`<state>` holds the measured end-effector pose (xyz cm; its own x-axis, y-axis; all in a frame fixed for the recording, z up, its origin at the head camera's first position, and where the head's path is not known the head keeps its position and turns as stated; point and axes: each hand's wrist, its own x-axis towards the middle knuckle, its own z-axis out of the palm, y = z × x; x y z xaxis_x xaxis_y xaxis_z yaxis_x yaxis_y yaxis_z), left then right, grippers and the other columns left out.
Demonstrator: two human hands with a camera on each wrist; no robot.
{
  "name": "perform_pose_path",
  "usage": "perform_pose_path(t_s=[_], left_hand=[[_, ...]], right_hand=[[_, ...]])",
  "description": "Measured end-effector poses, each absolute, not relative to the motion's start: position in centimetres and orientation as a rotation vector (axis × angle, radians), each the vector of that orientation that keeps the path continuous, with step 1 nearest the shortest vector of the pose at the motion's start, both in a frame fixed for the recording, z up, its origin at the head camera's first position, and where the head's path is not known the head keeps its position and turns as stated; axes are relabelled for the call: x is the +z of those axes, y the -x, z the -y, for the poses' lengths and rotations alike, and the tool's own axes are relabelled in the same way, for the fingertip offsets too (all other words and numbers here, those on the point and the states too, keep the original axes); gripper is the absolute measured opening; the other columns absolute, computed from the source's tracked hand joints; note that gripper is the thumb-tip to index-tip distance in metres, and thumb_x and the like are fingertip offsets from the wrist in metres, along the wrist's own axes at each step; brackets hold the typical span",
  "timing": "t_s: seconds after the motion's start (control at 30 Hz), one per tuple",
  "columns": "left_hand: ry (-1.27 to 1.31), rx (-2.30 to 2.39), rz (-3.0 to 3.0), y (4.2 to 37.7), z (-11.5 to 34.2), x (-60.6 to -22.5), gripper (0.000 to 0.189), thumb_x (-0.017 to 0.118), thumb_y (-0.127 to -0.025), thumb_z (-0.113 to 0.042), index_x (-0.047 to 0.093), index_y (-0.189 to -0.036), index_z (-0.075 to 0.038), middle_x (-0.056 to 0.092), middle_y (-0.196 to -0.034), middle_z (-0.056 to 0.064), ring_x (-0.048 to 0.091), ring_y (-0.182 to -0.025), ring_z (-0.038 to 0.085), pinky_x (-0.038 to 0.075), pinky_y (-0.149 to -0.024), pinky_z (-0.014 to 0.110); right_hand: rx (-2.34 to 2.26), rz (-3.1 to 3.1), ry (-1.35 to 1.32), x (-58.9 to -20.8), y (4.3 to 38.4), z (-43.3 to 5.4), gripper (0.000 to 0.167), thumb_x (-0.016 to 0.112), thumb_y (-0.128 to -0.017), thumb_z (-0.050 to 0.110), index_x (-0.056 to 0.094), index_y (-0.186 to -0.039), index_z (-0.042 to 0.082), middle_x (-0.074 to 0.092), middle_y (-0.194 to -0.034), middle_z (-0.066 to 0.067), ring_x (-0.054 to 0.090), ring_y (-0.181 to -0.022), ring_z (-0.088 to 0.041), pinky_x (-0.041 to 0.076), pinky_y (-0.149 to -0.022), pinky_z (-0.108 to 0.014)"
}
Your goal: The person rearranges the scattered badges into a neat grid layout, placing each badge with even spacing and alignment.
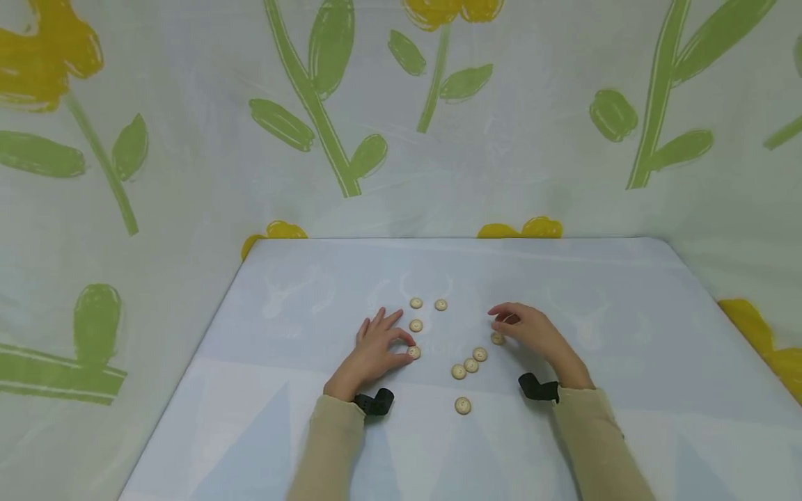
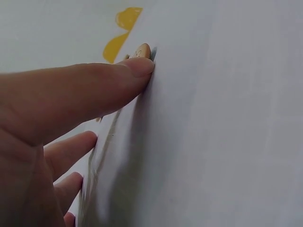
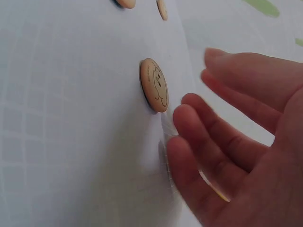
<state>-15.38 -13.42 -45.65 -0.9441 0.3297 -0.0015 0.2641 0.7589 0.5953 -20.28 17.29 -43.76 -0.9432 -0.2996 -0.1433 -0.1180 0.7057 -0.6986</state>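
My left hand (image 1: 374,351) has its thumb and index finger at opposite edges of a small round wooden disc (image 1: 414,353), pinching it at the tabletop. In the left wrist view the thumb covers part of that disc (image 2: 144,50), and the other fingers spread out lower down. Over at the right, my right hand (image 1: 531,332) hovers beside another wooden disc (image 1: 498,339). The right wrist view shows this disc (image 3: 155,85) lying flat with a line-drawn animal on its face. A gap separates it from the fingers (image 3: 189,123), which are loosely bent and hold nothing.
Two discs, one of them this disc (image 1: 416,303), lie at the back, with another disc (image 1: 416,325) in front. Between the hands, several discs form a slanting row, including a middle disc (image 1: 471,365). A lone disc (image 1: 462,406) sits nearer. Behind the white table (image 1: 564,445) hangs flower-patterned cloth (image 1: 200,139).
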Motion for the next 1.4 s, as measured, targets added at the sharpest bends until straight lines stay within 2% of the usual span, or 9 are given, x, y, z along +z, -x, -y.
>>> perform_pose_path(t_s=[0.2,0.47,1.0,1.4], left_hand=[[-0.485,0.966,-2.818,15.1,14.1,-45.5,0.013,0.068,-0.077,-0.03,0.062,-0.088,-0.027,0.027,-0.144,0.004,0.003,-0.135,0.028,-0.003,-0.103,0.05],[-0.482,0.976,-2.815,15.1,13.9,-45.7,0.013,0.068,-0.077,-0.03,0.062,-0.088,-0.027,0.027,-0.144,0.005,0.003,-0.135,0.029,-0.004,-0.102,0.051],[-0.496,0.984,-2.824,15.4,13.7,-45.9,0.014,0.068,-0.076,-0.03,0.062,-0.088,-0.028,0.027,-0.144,0.004,0.004,-0.135,0.028,-0.003,-0.103,0.05],[-0.511,0.985,-2.835,15.4,13.5,-45.8,0.014,0.069,-0.076,-0.03,0.063,-0.088,-0.027,0.028,-0.143,0.005,0.006,-0.134,0.029,-0.002,-0.103,0.051]], right_hand=[[-1.002,-2.647,0.377,-44.5,19.8,-16.7,0.032,0.068,-0.078,0.02,0.06,-0.108,0.015,0.055,-0.093,-0.002,0.049,-0.083,-0.019,0.042,-0.072,-0.033],[-0.881,-2.685,0.456,-43.9,19.5,-17.0,0.024,0.068,-0.077,0.011,0.062,-0.1,0.012,0.053,-0.09,-0.001,0.048,-0.082,-0.018,0.041,-0.072,-0.033],[-0.876,-2.662,0.464,-43.6,19.6,-17.3,0.017,0.068,-0.077,0.015,0.061,-0.092,0.015,0.052,-0.08,0.001,0.046,-0.074,-0.016,0.039,-0.064,-0.03],[-0.888,-2.639,0.474,-43.8,19.7,-17.7,0.017,0.067,-0.079,0.021,0.062,-0.095,0.017,0.053,-0.079,0.001,0.047,-0.073,-0.016,0.04,-0.063,-0.03]])
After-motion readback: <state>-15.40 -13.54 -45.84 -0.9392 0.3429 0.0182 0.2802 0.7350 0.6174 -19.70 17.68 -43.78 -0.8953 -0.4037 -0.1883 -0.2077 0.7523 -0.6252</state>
